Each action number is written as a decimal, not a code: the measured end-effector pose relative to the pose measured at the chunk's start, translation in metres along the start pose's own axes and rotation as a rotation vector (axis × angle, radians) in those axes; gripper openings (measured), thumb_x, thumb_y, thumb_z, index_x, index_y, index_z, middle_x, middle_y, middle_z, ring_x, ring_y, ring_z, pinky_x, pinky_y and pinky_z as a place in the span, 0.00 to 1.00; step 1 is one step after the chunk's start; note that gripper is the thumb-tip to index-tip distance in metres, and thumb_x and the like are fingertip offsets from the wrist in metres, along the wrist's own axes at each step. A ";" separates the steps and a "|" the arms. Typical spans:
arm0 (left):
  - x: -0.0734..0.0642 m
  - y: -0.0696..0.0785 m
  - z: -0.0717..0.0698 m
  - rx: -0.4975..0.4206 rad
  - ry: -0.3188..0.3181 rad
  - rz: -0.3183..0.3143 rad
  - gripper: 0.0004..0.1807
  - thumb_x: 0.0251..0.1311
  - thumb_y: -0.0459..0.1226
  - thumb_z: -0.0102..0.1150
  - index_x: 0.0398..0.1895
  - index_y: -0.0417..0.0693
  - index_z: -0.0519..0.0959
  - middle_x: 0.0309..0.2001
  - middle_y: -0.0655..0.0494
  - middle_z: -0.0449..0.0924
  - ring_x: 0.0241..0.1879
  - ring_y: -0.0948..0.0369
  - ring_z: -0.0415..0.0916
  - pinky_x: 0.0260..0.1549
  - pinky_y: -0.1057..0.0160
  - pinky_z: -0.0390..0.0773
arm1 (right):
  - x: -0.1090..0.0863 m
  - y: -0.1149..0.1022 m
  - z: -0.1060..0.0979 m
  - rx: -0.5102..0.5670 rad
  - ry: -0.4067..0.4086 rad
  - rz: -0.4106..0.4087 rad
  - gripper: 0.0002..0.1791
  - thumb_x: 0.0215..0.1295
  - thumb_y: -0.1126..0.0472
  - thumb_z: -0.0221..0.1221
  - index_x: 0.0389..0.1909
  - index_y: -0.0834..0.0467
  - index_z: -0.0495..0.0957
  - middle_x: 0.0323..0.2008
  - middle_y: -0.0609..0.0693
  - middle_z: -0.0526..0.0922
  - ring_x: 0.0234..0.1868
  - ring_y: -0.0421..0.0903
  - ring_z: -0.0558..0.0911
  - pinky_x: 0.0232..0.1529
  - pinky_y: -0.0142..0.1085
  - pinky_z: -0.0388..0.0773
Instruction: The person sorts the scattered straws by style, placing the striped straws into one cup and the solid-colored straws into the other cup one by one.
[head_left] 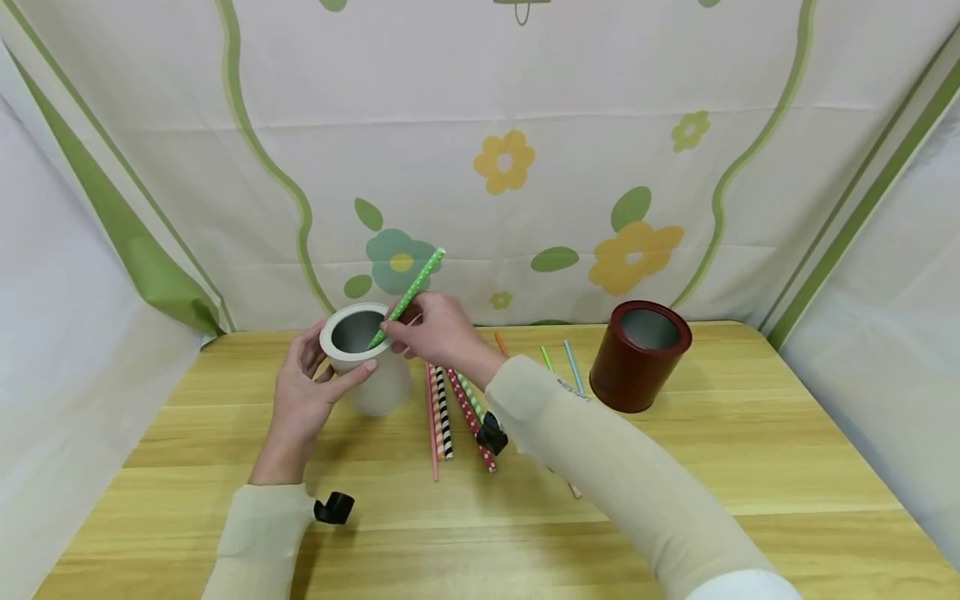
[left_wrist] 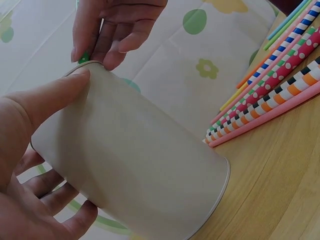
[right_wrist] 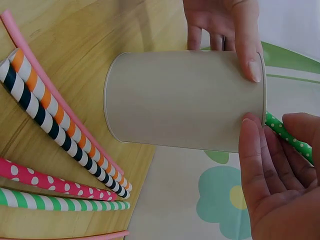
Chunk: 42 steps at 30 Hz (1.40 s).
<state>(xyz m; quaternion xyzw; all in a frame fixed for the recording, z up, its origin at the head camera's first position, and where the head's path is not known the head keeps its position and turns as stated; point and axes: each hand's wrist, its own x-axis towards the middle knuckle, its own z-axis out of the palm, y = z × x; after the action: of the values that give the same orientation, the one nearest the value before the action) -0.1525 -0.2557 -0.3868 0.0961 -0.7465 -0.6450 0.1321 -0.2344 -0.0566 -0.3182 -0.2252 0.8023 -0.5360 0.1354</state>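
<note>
My left hand [head_left: 300, 392] holds a white can [head_left: 384, 387] around its left side, thumb on the front near the rim. The can stands on the wooden table with its mouth facing up. Between thumb and fingers my right hand [head_left: 442, 335] pinches a green paper straw [head_left: 422, 279] with white dots. This straw slants, its lower end within the can's mouth and its upper end pointing up and right. In the right wrist view, fingertips [right_wrist: 248, 132] of the right hand lie against the can by the rim.
Right of the can lie several straws: a thin pink straw [head_left: 432, 417], a black-and-white striped straw [head_left: 444, 408], a red dotted straw [head_left: 467, 408] and a blue straw [head_left: 573, 367]. A dark red can [head_left: 630, 367] stands open at the right. Behind the table hangs a flowered cloth [head_left: 570, 100].
</note>
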 end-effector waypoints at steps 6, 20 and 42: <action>0.000 0.000 0.000 0.003 -0.003 -0.002 0.54 0.60 0.35 0.81 0.85 0.55 0.57 0.83 0.54 0.63 0.83 0.57 0.59 0.85 0.45 0.60 | 0.002 0.001 0.000 0.001 -0.008 0.007 0.08 0.75 0.59 0.68 0.48 0.58 0.85 0.41 0.55 0.90 0.36 0.47 0.92 0.35 0.34 0.91; -0.001 0.000 -0.001 0.003 -0.020 -0.007 0.55 0.62 0.36 0.79 0.86 0.57 0.55 0.84 0.54 0.61 0.83 0.55 0.58 0.85 0.45 0.59 | 0.003 0.000 0.004 0.023 -0.004 0.003 0.10 0.76 0.57 0.67 0.49 0.59 0.84 0.41 0.55 0.87 0.33 0.47 0.91 0.31 0.36 0.92; -0.001 0.000 -0.001 0.014 -0.020 -0.006 0.54 0.62 0.37 0.79 0.86 0.56 0.55 0.84 0.55 0.61 0.84 0.56 0.57 0.85 0.45 0.59 | 0.000 0.005 0.007 -0.028 0.007 -0.052 0.14 0.81 0.49 0.61 0.49 0.57 0.82 0.42 0.53 0.86 0.35 0.51 0.92 0.29 0.36 0.90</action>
<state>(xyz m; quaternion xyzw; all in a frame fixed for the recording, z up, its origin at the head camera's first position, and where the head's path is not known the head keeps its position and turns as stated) -0.1513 -0.2563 -0.3871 0.0927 -0.7520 -0.6411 0.1223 -0.2324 -0.0603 -0.3249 -0.2460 0.8040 -0.5289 0.1154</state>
